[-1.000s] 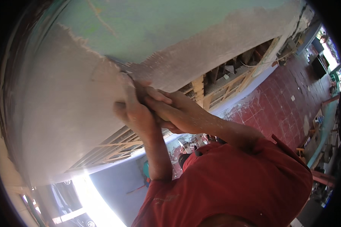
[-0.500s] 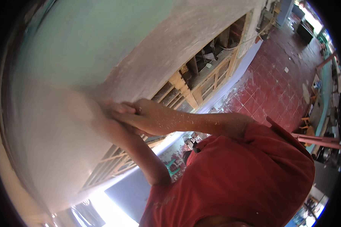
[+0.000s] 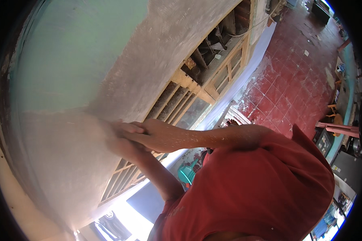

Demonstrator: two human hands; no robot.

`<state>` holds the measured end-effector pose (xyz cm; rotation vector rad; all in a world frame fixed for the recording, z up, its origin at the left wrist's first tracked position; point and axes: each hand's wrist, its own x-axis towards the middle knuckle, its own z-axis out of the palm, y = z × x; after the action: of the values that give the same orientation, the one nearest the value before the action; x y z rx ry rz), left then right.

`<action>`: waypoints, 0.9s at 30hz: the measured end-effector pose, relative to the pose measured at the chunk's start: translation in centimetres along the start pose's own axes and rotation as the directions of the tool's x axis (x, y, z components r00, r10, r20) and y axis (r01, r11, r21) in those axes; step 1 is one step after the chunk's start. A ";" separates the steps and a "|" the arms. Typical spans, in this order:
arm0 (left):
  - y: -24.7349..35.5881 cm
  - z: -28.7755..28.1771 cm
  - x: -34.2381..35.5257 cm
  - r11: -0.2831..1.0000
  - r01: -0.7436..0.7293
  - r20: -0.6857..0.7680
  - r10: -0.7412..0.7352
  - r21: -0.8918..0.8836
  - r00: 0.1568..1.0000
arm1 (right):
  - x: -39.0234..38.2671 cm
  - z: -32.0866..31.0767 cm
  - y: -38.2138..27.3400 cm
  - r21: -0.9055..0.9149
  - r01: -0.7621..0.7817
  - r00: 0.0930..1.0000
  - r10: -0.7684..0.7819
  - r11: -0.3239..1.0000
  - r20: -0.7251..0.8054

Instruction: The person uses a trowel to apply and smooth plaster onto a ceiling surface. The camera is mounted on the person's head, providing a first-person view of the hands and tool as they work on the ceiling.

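Both my hands are together against a wall (image 3: pixel 68 148), where pale green paint (image 3: pixel 76 60) meets a bare greyish-white patch (image 3: pixel 120 84). My right hand (image 3: pixel 159 135) is closed, its fingers curled beside and partly over the left; white specks dot its wrist. Whatever it grips is hidden. My left hand (image 3: pixel 122 143) is smeared by motion close to the wall, and its fingers do not show clearly. A hazy blur surrounds the place where the hands meet the wall, so no tool can be made out there.
A wooden-framed opening with slats (image 3: pixel 189 82) runs along the wall beside my hands; a cable (image 3: pixel 249 31) hangs across it. Red floor tiles (image 3: pixel 281 80) with pale dust lie to the right. A green plastic stool (image 3: pixel 186 173) stands below, partly behind my body.
My view has shifted, and the hands now sit slightly lower in the picture. They stay together at the wall. More of the green stool shows.
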<state>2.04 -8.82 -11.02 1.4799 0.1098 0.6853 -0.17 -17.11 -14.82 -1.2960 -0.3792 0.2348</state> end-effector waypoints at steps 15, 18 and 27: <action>0.3 0.0 -0.5 0.968 0.203 0.051 -0.197 -0.149 0.979 | -0.2 -1.4 -2.0 0.147 -0.247 0.967 0.236 0.958 0.092; 4.8 1.7 1.1 0.948 0.199 0.083 -0.184 -0.249 0.979 | 0.8 -1.5 -4.0 0.101 -0.168 0.981 0.157 0.981 0.114; 2.1 0.2 0.0 0.967 0.198 0.156 -0.173 -0.162 0.972 | -0.8 -1.4 -3.4 0.263 -0.309 0.949 0.277 0.914 0.152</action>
<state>1.39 -9.16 -9.08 1.3235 0.0764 0.4254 -0.49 -19.59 -11.93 -1.0537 -0.2325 0.5979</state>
